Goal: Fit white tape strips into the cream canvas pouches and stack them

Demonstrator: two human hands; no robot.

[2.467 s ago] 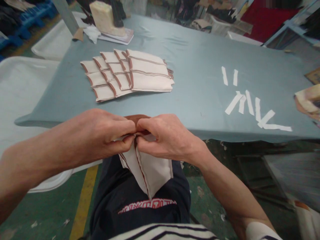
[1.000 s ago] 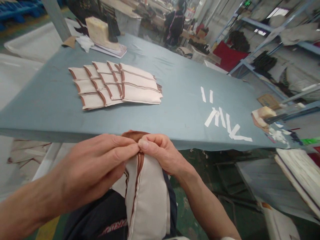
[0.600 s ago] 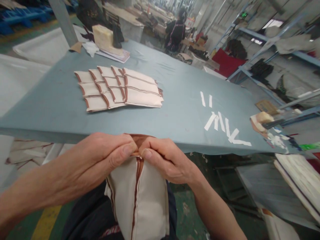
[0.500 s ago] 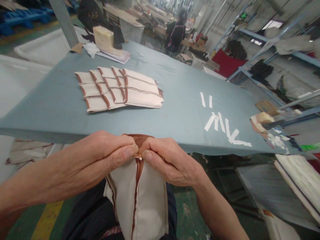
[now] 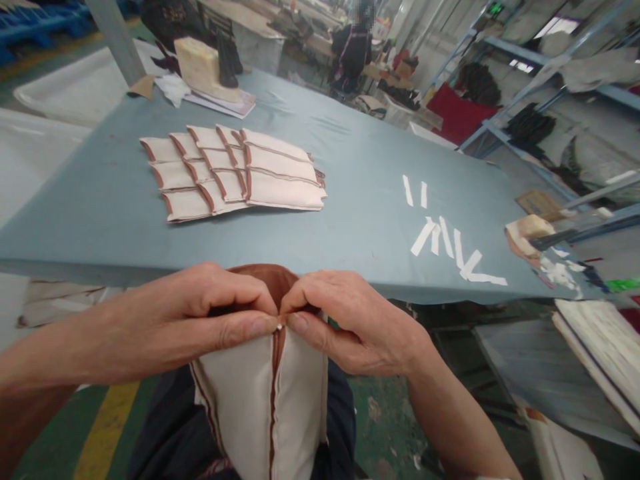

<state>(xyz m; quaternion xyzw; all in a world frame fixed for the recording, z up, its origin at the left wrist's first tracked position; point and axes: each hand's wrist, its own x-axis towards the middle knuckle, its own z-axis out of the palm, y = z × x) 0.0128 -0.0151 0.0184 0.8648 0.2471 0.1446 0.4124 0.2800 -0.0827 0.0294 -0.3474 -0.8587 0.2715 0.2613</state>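
A cream sewn piece with brown seams hangs in front of my lap, its brown lining showing at the open top edge. My left hand pinches that edge just left of the middle seam, thumb toward me. On the other side of the seam, my right hand pinches the same edge, its fingertips almost touching those of the left. A tiny white bit shows between the two thumbs. Beyond the hands, a fanned stack of similar cream pieces with brown edges lies on the table.
The blue-green table spans the view ahead. White strips are scattered on its right part. A yellowish block sits at the far left, and another block at the right end. A person is in the background.
The top of the cream piece has opened wider, showing more brown lining. Both hands still pinch its edge, slightly lower and more spread at the knuckles. The view has shifted a little.
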